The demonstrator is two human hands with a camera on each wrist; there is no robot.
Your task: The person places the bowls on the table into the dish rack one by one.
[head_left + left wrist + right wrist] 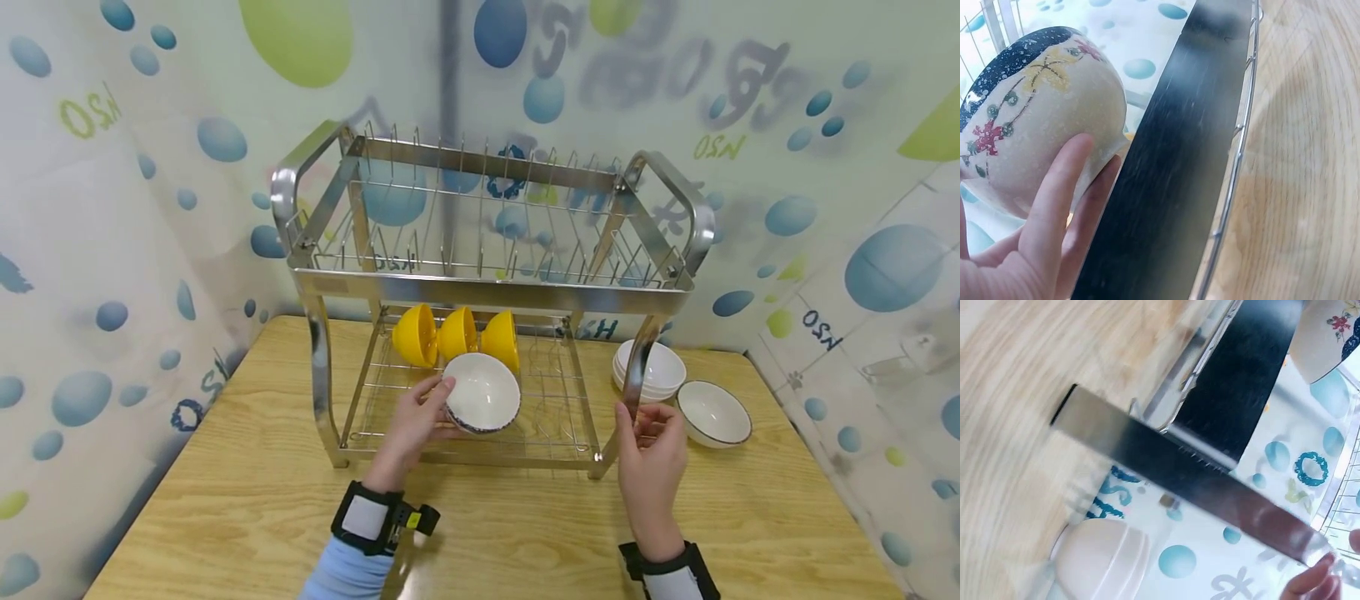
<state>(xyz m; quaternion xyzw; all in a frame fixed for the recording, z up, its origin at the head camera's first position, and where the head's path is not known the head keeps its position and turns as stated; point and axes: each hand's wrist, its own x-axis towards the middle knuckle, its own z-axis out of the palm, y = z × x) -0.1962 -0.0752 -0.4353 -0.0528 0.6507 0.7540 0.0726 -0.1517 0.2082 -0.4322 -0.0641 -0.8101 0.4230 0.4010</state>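
Note:
My left hand [420, 417] grips a white bowl [482, 393], with the thumb at its rim and fingers under its outside. The bowl's open side faces up toward me, above the front of the lower shelf of a metal dish rack [491, 292]. In the left wrist view the bowl's outer wall [1066, 131] shows painted flowers and a dark speckled band. My right hand [652, 458] holds the rack's right front leg [1210, 494], fingertips on either side of it. Three yellow bowls [415, 336] stand on edge in a row at the back of the lower shelf.
Right of the rack, a stack of white bowls [656, 371] sits on the wooden table [225, 500], beside a single dark-rimmed bowl [712, 414]. Wire dividers [480, 217] line the rack's upper tier. A patterned curtain [150, 208] hangs behind.

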